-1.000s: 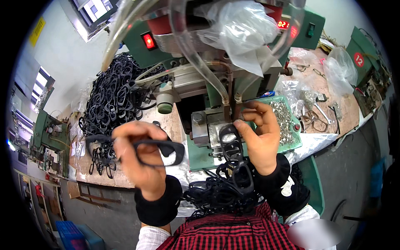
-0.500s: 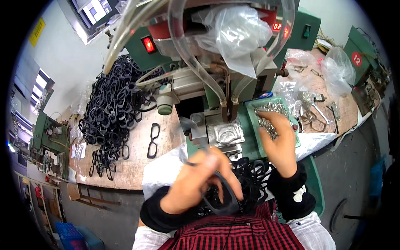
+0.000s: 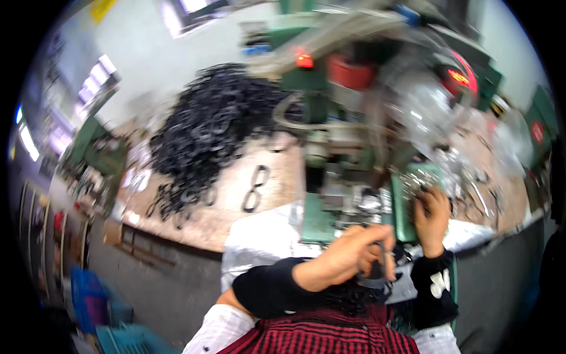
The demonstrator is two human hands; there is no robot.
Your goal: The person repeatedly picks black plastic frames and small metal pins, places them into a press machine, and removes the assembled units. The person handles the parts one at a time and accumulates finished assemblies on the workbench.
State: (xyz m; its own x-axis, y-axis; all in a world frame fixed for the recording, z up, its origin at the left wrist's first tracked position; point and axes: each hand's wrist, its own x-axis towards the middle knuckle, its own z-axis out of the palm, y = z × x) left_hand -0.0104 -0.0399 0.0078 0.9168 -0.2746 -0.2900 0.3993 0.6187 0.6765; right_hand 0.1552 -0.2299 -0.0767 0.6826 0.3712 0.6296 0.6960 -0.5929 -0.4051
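Observation:
My left hand (image 3: 354, 255) is closed on a black eyeglass frame (image 3: 382, 268), held low in front of the machine's metal fixture (image 3: 364, 199). Motion blurs this frame, and the fingers cover part of it. More black frames (image 3: 348, 295) lie heaped beneath the hand, close to my apron. To the right, my right hand (image 3: 434, 219) reaches into a green tray (image 3: 402, 215) of small shiny metal pieces (image 3: 421, 175). Its thumb and fingers are bent together; blur hides what is between the tips.
A tall pile of black eyeglass frames (image 3: 212, 118) covers the left of the table (image 3: 277, 183), with one frame (image 3: 256, 189) lying apart. Hoses and a plastic bag (image 3: 418, 112) hang on the green machine. A wrench (image 3: 480, 197) lies right of the tray.
The whole view has swung left, so the bench appears farther right, and it is blurred. My right hand's fingers, spread over the tray before, are now curled in. My left hand keeps its frame.

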